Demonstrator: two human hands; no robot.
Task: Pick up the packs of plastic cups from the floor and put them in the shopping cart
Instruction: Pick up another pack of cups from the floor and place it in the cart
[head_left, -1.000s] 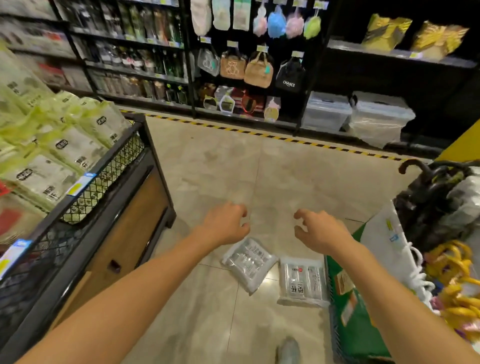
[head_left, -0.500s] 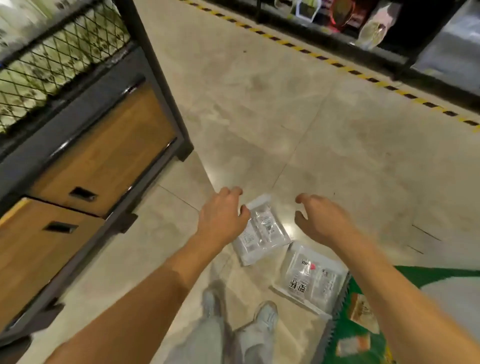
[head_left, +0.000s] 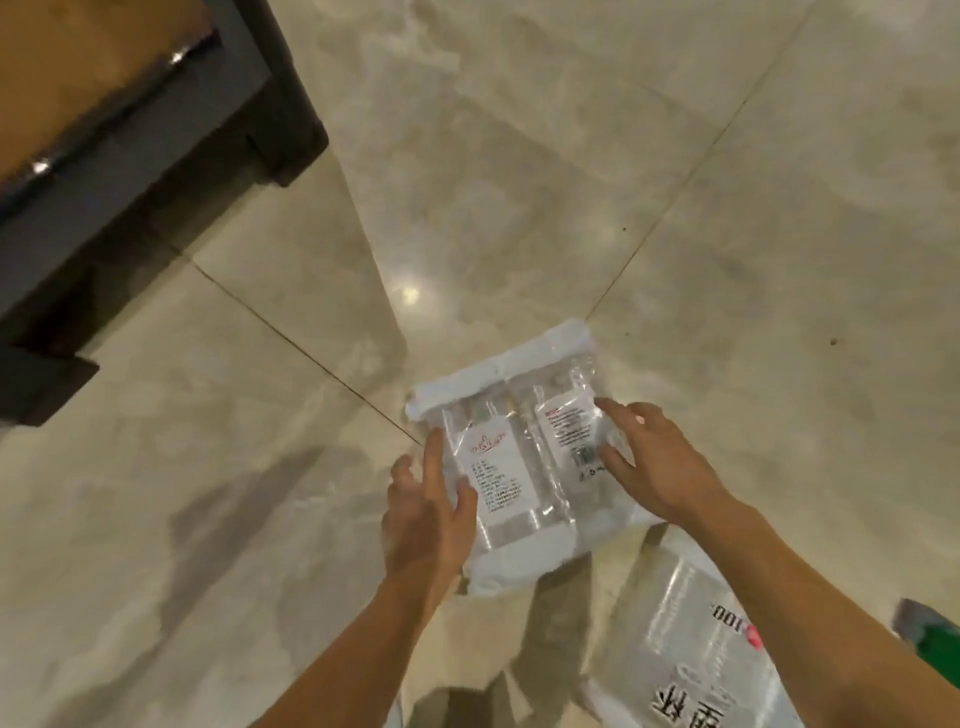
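Note:
A clear pack of plastic cups with white labels lies on the tiled floor in the middle of the head view. My left hand touches its left edge, thumb over the top, fingers spread. My right hand rests on its right side with fingers on the wrap. Whether either hand grips the pack is not clear. A second pack of plastic cups with black printed characters lies on the floor at the lower right, partly under my right forearm. A green corner of the shopping cart shows at the right edge.
A dark display stand with a wooden panel fills the upper left, its foot jutting onto the floor. Glossy beige floor tiles stretch beyond the packs.
The view has dropped much closer to the floor. Both hands have come down from above the packs onto the two sides of the nearer pack.

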